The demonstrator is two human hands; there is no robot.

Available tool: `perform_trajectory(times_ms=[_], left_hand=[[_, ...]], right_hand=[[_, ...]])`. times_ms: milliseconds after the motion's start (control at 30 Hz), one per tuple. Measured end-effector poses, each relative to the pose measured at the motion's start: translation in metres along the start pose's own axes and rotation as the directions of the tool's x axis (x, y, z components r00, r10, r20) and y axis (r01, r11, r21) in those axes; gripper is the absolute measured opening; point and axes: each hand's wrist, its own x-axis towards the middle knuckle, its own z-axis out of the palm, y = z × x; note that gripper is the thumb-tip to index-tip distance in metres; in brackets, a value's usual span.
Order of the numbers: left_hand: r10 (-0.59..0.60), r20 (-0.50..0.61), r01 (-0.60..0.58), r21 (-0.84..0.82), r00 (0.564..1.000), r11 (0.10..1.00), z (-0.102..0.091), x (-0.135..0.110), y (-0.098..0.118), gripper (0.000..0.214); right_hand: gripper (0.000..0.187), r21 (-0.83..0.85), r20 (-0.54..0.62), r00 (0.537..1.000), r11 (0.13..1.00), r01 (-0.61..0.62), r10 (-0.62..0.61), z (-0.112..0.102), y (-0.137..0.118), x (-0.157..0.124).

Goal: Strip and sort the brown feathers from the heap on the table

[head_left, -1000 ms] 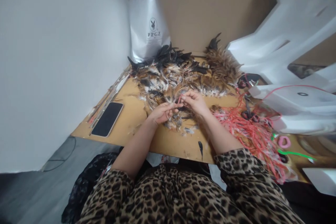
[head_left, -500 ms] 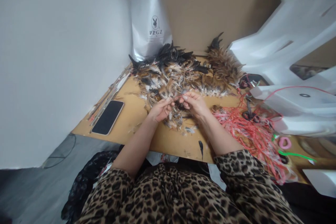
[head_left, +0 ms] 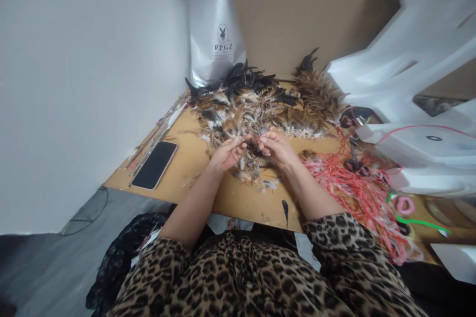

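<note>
Over the front of a loose pile of brown, white and black feathers (head_left: pixel 260 104), my two hands face each other, fingertips a short gap apart. My left hand (head_left: pixel 229 153) is closed in a pinch, thumb against forefinger. A thin bit of red string (head_left: pixel 256 139) shows between the fingertips of both hands. Pinched closed as well, my right hand (head_left: pixel 275 148) has its thumb and forefinger on the string's other side. Whether a feather is held along with it is too small to make out.
At the right lies a tangle of red and pink string (head_left: pixel 345 183) with black scissors (head_left: pixel 353 162) on it. A phone (head_left: pixel 155 164) lies at the left. Behind stand a white bag (head_left: pixel 215 34) and a brown feather bunch (head_left: pixel 320 91). White foam pieces (head_left: pixel 409 153) are at the right.
The fingertips have drawn slightly apart, and more of the red string shows between them. My left fingers are a little straighter. The whole view has shifted slightly.
</note>
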Motion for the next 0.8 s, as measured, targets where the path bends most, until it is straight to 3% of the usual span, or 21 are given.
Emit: perform_trajectory(times_ms=[267, 800], left_hand=[[-0.007, -0.018, 0.007, -0.025, 1.000, 1.000, 0.0002, 0.0003, 0.0005, 0.012], [-0.010, -0.041, 0.007, -0.079, 0.999, 0.997, 0.0035, -0.0014, 0.0009, 0.014]], right_hand=[[0.021, 0.004, 0.031, 0.998, 0.999, -0.048, 0.048, 0.0006, 0.0003, -0.0012], [0.019, 0.103, 0.136, 0.991, 0.995, 0.002, -0.016, -0.0072, 0.0048, -0.0009]])
